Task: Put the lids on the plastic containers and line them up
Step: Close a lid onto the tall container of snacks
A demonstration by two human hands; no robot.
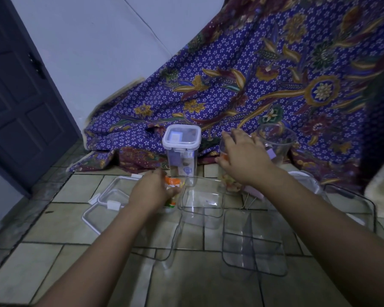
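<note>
A tall clear container [182,160] with its white clip lid on stands upright at the back of the tiled floor. My left hand [151,190] grips a small container with an orange label [172,191] in front of it. My right hand [242,151] rests on top of a tall clear container holding colourful bits [230,182]. Several open clear containers [201,202] [253,242] stand in front of my hands. Loose lids [106,202] lie at the left, and another lid [306,178] lies at the right.
A clear jug [277,142] stands behind my right hand. A purple patterned cloth [253,74] drapes down behind everything. A dark door [18,96] is at the left. A large open container [353,204] sits at the right.
</note>
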